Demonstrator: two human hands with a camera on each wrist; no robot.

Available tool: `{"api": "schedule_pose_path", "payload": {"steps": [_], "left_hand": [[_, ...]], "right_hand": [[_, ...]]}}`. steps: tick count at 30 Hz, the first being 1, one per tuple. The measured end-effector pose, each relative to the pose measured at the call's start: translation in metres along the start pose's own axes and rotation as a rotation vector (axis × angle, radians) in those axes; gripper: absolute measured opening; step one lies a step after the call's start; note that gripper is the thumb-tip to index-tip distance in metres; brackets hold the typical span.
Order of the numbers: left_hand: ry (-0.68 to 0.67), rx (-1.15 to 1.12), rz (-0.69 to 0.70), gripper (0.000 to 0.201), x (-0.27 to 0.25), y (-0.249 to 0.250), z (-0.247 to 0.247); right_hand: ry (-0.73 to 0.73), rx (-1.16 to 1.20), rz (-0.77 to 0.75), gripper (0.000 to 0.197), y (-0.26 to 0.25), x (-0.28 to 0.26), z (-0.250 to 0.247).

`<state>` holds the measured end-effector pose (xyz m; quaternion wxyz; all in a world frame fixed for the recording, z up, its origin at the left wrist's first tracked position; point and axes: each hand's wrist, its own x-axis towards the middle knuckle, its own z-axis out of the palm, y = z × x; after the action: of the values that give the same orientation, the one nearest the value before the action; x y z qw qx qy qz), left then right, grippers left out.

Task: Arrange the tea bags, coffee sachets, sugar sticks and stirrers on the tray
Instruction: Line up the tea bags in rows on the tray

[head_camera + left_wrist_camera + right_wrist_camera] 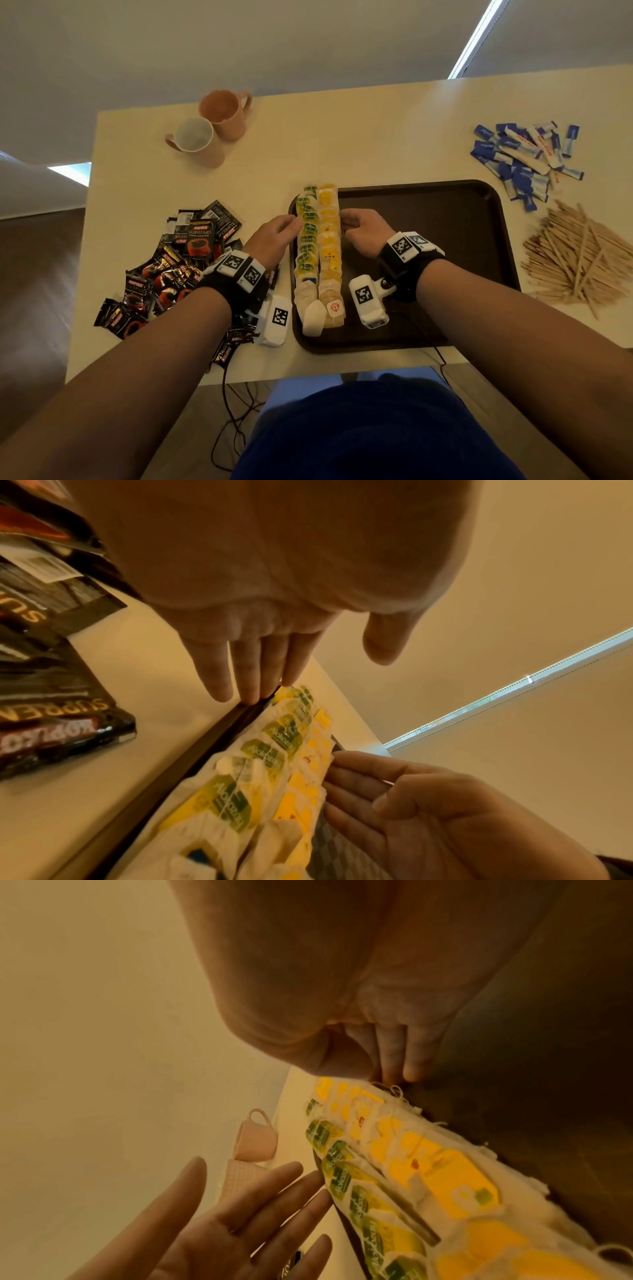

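Two neat rows of tea bags lie along the left side of the dark brown tray (pixel 428 219): a green-tagged row (pixel 307 240) and a yellow-tagged row (pixel 329 240). My left hand (pixel 286 222) has straight fingers against the outer edge of the green row, at the tray rim (pixel 219 731). My right hand (pixel 346 222) touches the outer edge of the yellow row (pixel 308 753) with relaxed fingers (pixel 342 775). Neither hand holds anything. Black coffee sachets (pixel 171 270) are heaped left of the tray. Blue sugar sticks (pixel 524 157) and wooden stirrers (pixel 579 260) lie to its right.
Two pink mugs (pixel 209 130) stand at the back left of the cream table (pixel 359 137). The right two thirds of the tray floor is bare. Cables hang below the table's near edge (pixel 236 411).
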<state>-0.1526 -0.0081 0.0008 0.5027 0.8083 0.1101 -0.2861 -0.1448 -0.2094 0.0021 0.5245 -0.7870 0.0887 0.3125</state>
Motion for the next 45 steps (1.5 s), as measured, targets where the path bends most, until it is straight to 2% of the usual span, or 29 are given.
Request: {"api": "schedule_pose_path", "payload": {"steps": [5, 9, 13, 17, 23, 25, 28, 31, 33, 35, 39, 45], "left_hand": [[-0.010, -0.015, 0.000, 0.088, 0.007, 0.005, -0.003], [-0.003, -0.053, 0.008, 0.101, 0.012, 0.008, -0.004], [-0.021, -0.022, 0.017, 0.096, 0.018, 0.011, -0.005], [-0.003, -0.057, -0.007, 0.095, 0.025, 0.010, -0.006], [-0.013, -0.080, -0.022, 0.096, 0.031, 0.011, -0.008], [-0.016, -0.100, -0.034, 0.087, 0.032, 0.010, -0.009], [-0.030, -0.118, -0.042, 0.054, 0.033, 0.009, -0.010], [0.034, -0.027, -0.024, 0.047, 0.028, 0.005, -0.016], [0.081, 0.012, 0.005, 0.027, 0.020, 0.001, -0.023], [0.104, 0.009, 0.007, 0.012, 0.008, -0.005, -0.030], [0.178, 0.005, -0.014, 0.012, -0.023, -0.018, -0.039], [0.310, -0.116, -0.131, 0.016, -0.064, -0.036, -0.034]], "right_hand": [[0.000, 0.002, -0.002, 0.051, -0.005, 0.003, -0.002], [0.042, 0.027, -0.010, 0.046, -0.010, 0.009, -0.005], [-0.034, 0.002, 0.003, 0.047, -0.014, 0.017, -0.010], [0.042, 0.010, 0.016, 0.055, -0.017, 0.025, -0.016], [0.005, 0.023, 0.012, 0.049, -0.019, 0.035, -0.016], [0.003, 0.014, 0.013, 0.051, -0.019, 0.038, -0.017], [-0.043, -0.034, 0.025, 0.053, -0.020, 0.040, -0.019], [0.038, -0.087, 0.048, 0.061, -0.018, 0.040, -0.024], [0.100, -0.160, 0.019, 0.054, -0.016, 0.033, -0.025], [0.154, -0.246, -0.032, 0.033, -0.012, 0.026, -0.025], [0.113, -0.274, -0.084, 0.013, -0.013, 0.007, -0.022], [-0.093, -0.324, -0.090, 0.016, -0.013, -0.006, -0.012]]}}
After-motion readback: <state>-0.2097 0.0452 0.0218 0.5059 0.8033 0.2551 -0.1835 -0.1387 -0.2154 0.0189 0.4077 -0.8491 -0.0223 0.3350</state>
